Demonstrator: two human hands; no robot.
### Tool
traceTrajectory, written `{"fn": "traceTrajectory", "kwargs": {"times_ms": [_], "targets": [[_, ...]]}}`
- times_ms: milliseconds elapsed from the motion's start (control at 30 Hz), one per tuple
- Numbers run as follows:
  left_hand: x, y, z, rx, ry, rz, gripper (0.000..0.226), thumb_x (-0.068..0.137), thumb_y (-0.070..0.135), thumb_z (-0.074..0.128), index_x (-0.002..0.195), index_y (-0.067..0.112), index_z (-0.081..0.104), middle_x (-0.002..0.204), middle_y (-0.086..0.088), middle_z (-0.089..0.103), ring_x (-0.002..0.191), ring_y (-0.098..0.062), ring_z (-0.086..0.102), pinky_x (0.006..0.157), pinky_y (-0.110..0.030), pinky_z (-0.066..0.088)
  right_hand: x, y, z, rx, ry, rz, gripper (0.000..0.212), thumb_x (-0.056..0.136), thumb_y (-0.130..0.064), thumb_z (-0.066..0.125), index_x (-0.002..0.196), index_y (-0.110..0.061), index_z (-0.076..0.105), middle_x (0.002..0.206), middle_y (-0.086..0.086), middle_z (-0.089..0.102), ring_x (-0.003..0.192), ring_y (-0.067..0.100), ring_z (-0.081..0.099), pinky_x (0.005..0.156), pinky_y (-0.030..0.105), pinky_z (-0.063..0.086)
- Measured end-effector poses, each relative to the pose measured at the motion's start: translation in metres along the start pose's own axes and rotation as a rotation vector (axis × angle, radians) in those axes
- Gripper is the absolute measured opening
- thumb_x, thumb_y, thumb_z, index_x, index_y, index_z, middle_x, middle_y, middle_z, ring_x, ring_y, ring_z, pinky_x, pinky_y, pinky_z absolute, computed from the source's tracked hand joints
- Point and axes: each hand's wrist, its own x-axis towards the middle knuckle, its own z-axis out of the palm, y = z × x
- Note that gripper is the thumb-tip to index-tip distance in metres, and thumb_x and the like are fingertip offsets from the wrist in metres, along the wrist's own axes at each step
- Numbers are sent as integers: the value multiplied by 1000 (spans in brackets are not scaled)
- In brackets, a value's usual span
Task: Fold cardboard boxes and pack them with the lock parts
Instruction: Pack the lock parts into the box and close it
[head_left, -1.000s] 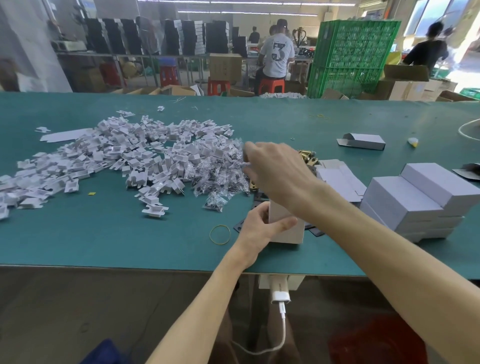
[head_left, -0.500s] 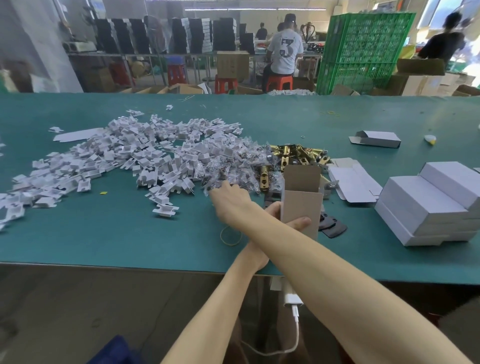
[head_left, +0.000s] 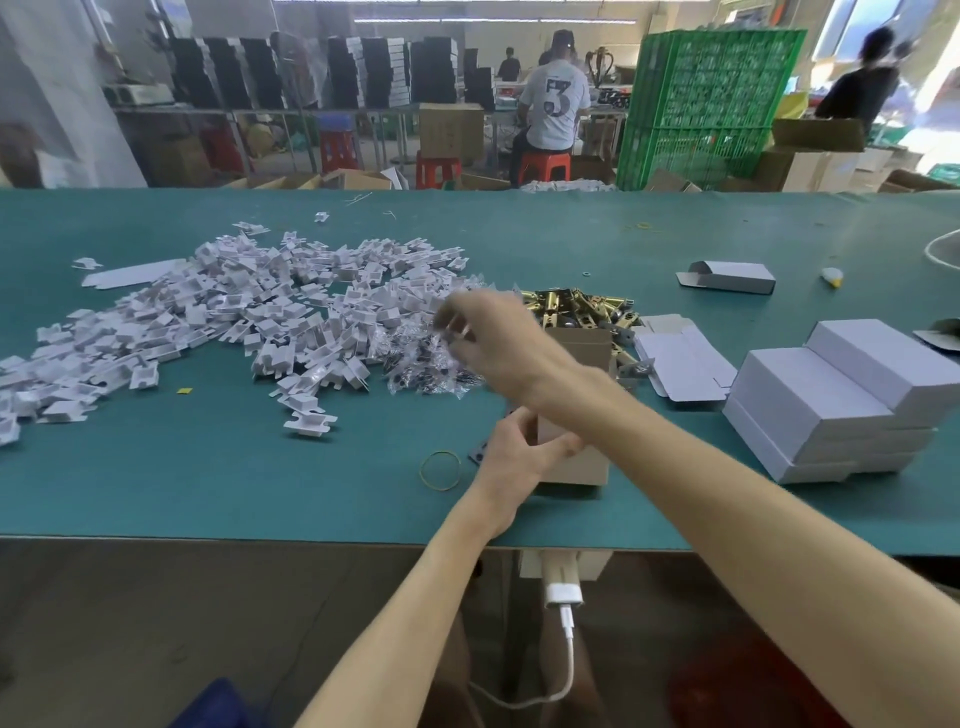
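Note:
My left hand (head_left: 519, 460) grips an upright brown cardboard box (head_left: 576, 470) near the table's front edge, its top flap open. My right forearm crosses in front of the box. Raised above the pile, my right hand (head_left: 493, 340) is blurred by motion, and its fingertips pinch what looks like a small clear bag (head_left: 451, 328). A heap of clear bags of small parts (head_left: 423, 366) lies just left of the box. Brass lock parts (head_left: 576, 306) are piled behind it.
A wide pile of white card inserts (head_left: 249, 322) covers the left of the green table (head_left: 208, 467). Flat box blanks (head_left: 680, 364) and a stack of closed white boxes (head_left: 831, 405) sit at the right. A rubber band (head_left: 440, 470) lies by my left wrist.
My right hand has lifted off the heap of clear bags and moved up and to the right, with a small bag in its fingertips. My left hand still holds the box.

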Motion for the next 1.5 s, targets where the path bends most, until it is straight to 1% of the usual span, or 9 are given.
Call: {"fn": "traceTrajectory", "kwargs": {"times_ms": [100,367,467,633,800,1000,1233,1333,1500], "targets": [[2,-3,3,-5,-8,-8,32,88,17,83,118,16,70,111,-5,78,101,-16,74,90,-34,60,-13,19,-43,52,87,38,19,91,-3,69,107,-13,70,99,2,71,82,7,65,75,23,56],[0,1,6,-62,-23,-10,55,74,34,86,123,14,68,113,-3,78,106,-20,74,86,-33,61,-49,60,-71,-65,50,196,16,82,-3,74,93,-14,74,80,-2,74,80,15,70,79,32,58],[-1,1,6,-62,-19,-9,58,75,34,86,125,13,67,115,-5,78,109,-25,73,92,-39,61,-55,64,-68,-180,42,182,15,83,-7,74,93,-19,74,86,-5,75,83,15,68,66,5,43],[-1,0,6,-71,-16,-13,57,75,34,87,124,13,68,113,-5,78,108,-25,73,89,-38,61,-59,66,-66,-390,-31,80,10,94,-19,69,99,-17,78,108,0,69,104,21,61,94,34,43],[0,-1,6,-60,-15,-13,59,74,36,88,125,13,67,114,-6,77,109,-27,73,93,-43,61,-63,73,-64,-504,-98,105,42,104,-44,48,99,-12,76,112,-1,60,111,20,50,102,39,30],[-1,0,6,-65,-11,-12,60,75,38,88,125,15,67,113,-5,78,106,-23,74,85,-34,61,-73,82,-58,-396,-76,168,55,101,-58,40,93,-18,77,116,-8,58,119,18,37,108,42,19],[-3,3,7,-85,-7,-7,59,78,36,87,128,13,65,116,-7,77,109,-24,73,86,-34,61,-90,96,-42,10,93,194,35,95,-34,69,128,-22,65,128,3,46,124,23,46,107,42,42],[-4,5,7,-76,-13,16,61,79,36,87,132,18,62,120,-4,76,113,-24,71,93,-39,61,-97,101,-31,347,208,287,54,90,-17,75,136,-22,48,127,5,52,106,18,64,88,31,57],[-3,4,6,-125,-31,73,83,90,25,82,158,38,37,124,-6,74,112,-25,72,92,-41,60,-109,110,-6,577,365,412,34,92,-20,73,123,-18,59,114,4,66,101,19,68,73,34,61]]}}
